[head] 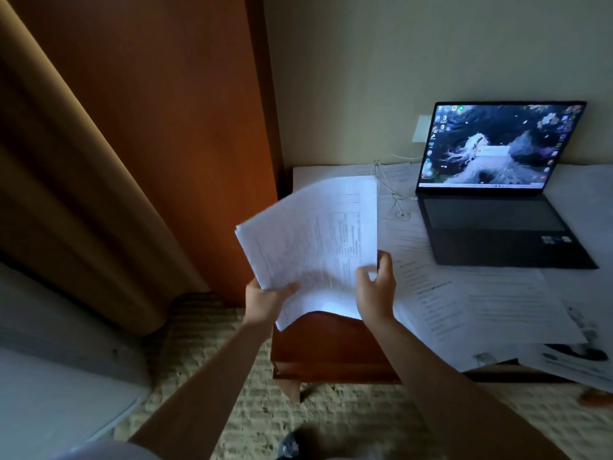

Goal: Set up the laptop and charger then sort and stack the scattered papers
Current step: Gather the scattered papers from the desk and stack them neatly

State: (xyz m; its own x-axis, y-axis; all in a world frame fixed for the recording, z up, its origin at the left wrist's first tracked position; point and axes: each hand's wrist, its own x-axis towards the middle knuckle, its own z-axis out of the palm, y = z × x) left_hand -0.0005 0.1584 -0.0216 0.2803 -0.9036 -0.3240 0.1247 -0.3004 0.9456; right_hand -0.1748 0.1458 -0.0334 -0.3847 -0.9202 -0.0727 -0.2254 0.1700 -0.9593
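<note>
A stack of white printed papers point(311, 240) is held up above the left end of the table, tilted to the left. My left hand point(265, 300) grips its lower left corner and my right hand point(376, 287) holds its lower right edge. An open black laptop point(491, 190) with a lit screen stands at the back of the table. A thin white charger cable point(388, 184) runs from a wall socket point(423, 127) down onto the table beside the laptop. More loose sheets point(481, 303) lie spread over the table in front of the laptop.
The wooden table point(331, 346) stands against the wall, beside a brown wooden panel point(166, 111). A curtain point(66, 177) hangs at the left. Printed pages with pictures point(577, 356) overhang the table's front right edge. Patterned carpet point(205, 353) covers the floor.
</note>
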